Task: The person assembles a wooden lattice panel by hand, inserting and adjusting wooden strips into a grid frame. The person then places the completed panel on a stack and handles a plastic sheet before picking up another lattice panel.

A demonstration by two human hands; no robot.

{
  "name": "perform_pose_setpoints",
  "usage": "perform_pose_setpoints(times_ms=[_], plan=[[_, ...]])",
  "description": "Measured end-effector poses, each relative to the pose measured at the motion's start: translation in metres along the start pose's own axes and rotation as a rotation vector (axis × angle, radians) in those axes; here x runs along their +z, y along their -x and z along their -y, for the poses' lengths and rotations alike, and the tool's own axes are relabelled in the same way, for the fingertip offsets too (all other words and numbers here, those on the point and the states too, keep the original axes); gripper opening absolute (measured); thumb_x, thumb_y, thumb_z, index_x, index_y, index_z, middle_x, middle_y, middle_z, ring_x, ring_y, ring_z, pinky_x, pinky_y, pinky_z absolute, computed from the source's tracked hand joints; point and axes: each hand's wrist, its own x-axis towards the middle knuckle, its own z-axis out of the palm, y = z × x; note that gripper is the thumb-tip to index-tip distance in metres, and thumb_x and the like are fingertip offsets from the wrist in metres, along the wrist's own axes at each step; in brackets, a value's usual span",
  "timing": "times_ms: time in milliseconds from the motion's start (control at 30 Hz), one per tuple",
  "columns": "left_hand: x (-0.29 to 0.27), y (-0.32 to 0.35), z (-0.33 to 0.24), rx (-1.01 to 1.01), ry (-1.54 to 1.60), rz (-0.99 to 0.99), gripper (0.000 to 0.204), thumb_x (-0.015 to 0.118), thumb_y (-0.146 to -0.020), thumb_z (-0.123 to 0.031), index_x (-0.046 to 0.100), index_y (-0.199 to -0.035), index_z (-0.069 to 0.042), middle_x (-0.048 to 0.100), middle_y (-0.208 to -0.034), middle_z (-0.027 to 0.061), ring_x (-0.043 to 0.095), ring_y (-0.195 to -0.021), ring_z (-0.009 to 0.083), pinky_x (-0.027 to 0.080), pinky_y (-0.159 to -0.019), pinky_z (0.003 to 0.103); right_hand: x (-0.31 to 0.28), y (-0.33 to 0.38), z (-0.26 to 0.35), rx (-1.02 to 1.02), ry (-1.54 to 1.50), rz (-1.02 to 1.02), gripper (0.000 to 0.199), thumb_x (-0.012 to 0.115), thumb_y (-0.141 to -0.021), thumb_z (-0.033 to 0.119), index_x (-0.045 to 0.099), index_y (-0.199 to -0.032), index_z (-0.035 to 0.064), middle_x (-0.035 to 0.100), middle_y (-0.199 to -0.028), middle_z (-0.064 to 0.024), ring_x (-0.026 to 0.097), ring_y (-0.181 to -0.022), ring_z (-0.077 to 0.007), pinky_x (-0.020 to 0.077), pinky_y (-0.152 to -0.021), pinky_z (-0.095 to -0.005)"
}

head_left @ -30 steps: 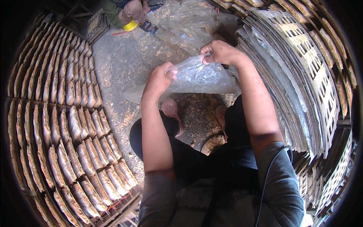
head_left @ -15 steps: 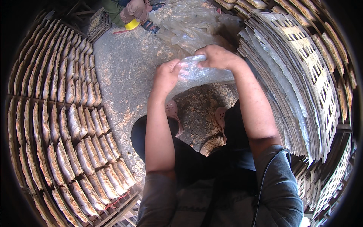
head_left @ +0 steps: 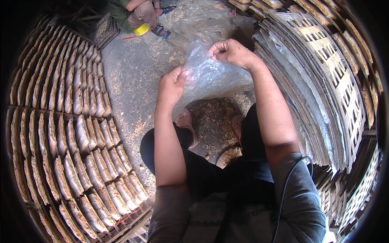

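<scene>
A clear plastic sheet [head_left: 214, 77] hangs in front of me, stretched between my two hands above the floor. My left hand [head_left: 172, 84] pinches its left edge between thumb and fingers. Higher and to the right, my right hand [head_left: 231, 52] grips the sheet's upper part with fingertips. The sheet is wrinkled and see-through, and its lower edge droops above my feet. Beyond it lies a crumpled heap of similar plastic sheeting [head_left: 198, 24].
Racks of stacked slabs with white faces and brown crumbly edges [head_left: 77, 174] rise on the left. At right stands a stack of woven bamboo trays [head_left: 324, 69] with plastic between them. Crumbs litter the concrete floor [head_left: 129, 77]. Another person [head_left: 144, 14] sits at the far end near a yellow object [head_left: 141, 29].
My hands have moved apart, the right one up and the left slightly left. The plastic sheet, bunched between them before, is now spread wider.
</scene>
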Motion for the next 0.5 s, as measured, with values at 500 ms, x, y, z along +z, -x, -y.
perform_pose_setpoints(times_ms=[500], plan=[[0.02,-0.007,-0.017,0.04,0.043,-0.047,0.025,0.06,-0.099,-0.023,0.073,-0.102,-0.001,0.075,-0.084,0.0082,0.067,-0.078,0.0125,0.051,-0.074,0.029,0.026,0.013,0.029,-0.045,0.081,0.025,0.025,0.071,-0.088,0.015,0.067,-0.109,0.0026,0.071,-0.09,-0.0042,0.061,-0.085,-0.012,0.0495,-0.081,-0.033]])
